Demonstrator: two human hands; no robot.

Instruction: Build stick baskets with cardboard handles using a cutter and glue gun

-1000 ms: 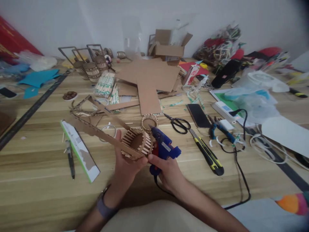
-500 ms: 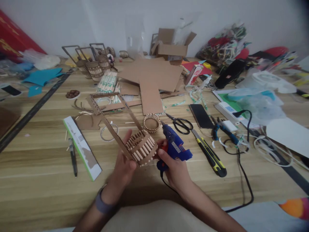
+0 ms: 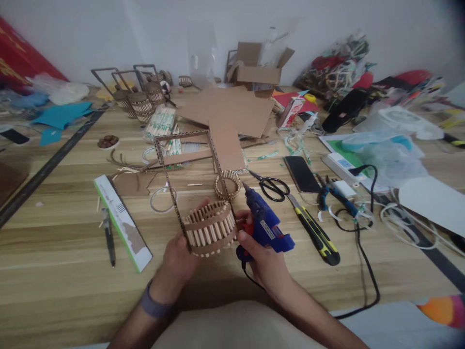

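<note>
Between my hands is a small round basket (image 3: 210, 231) of short wooden sticks banded with cardboard strips. Its tall cardboard handle (image 3: 215, 157) rises away from me. My left hand (image 3: 178, 259) grips the basket from its left side, with fingers partly hidden behind it. In my right hand (image 3: 267, 261) is a blue hot glue gun (image 3: 264, 218), its nozzle pointing away from me and up-left. The right fingertips are close to the basket's right side; contact is hard to make out. A smaller stick ring (image 3: 219, 186) lies just beyond the basket.
Scissors (image 3: 274, 188), a yellow-black utility knife (image 3: 316, 232), a phone (image 3: 301, 173) and pliers (image 3: 339, 196) lie to the right. On the left are a pen (image 3: 109, 237) and a white-green box (image 3: 123, 223). Cardboard sheets (image 3: 227, 114) and finished baskets (image 3: 141, 106) stand farther back.
The basket has turned in my left hand, so its handle has swung to the right and the side facing me is broader. The glue gun has barely moved.
</note>
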